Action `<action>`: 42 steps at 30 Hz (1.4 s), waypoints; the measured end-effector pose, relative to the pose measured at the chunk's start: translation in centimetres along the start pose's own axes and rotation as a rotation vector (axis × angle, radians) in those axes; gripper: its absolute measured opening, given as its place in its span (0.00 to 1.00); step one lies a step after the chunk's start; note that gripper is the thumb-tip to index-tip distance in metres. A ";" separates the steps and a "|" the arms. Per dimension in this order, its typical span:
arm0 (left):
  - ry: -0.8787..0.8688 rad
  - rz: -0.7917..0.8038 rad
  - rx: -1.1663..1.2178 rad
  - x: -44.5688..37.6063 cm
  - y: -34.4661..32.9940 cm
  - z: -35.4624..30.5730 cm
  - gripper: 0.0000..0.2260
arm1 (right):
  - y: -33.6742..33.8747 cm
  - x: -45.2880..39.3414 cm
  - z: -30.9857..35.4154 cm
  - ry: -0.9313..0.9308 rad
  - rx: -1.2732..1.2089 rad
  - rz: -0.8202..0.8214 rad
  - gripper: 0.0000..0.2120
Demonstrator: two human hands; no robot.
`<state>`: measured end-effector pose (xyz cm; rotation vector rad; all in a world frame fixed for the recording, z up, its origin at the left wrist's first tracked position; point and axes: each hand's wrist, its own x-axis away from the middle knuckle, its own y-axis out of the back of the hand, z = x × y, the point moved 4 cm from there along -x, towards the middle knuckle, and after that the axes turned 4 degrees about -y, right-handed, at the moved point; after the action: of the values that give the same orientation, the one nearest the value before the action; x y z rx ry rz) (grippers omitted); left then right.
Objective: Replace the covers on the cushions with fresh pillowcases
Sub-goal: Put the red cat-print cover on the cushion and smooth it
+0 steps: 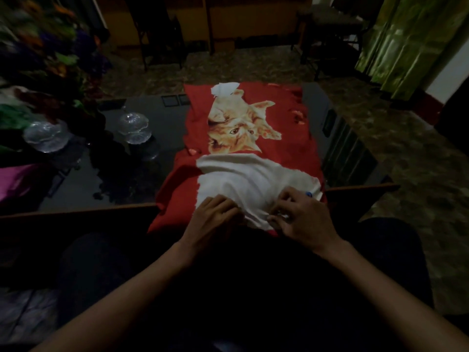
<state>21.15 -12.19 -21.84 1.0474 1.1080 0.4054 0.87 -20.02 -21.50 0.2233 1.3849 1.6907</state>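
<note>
At lower centre, left hand [215,212] presses flat and right hand [297,212] pinches the cover [243,179]; uneven pull may drag it off the table [121,179].

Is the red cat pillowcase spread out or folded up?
Spread out: the pillowcase lies flat along the table, cat print fully showing.

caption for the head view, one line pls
Both hands, left hand and right hand, work the near edge of a red cat-print pillowcase.
</note>
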 end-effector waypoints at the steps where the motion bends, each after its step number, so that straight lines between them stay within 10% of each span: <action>1: 0.007 -0.010 0.009 -0.1 -0.1 -0.1 0.10 | -0.2 0.0 -0.1 0.006 0.023 -0.014 0.08; 17: 0.194 0.021 -0.032 6.9 3.2 4.2 0.14 | -0.8 -1.7 4.6 0.136 -0.035 0.127 0.17; 27: 0.297 0.034 0.077 11.3 4.7 4.4 0.04 | -5.0 -4.1 9.8 0.392 0.096 0.154 0.05; 33: 0.437 0.193 0.093 11.1 4.5 6.3 0.20 | -3.9 -5.8 10.8 0.251 0.000 0.117 0.13; 42: 0.701 0.388 0.344 13.1 4.8 6.6 0.06 | -6.1 -6.8 13.0 0.298 0.161 0.184 0.04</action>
<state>33.61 -3.50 -24.29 1.4873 1.6338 0.9664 16.16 -16.26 -19.50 0.2005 1.7708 1.8182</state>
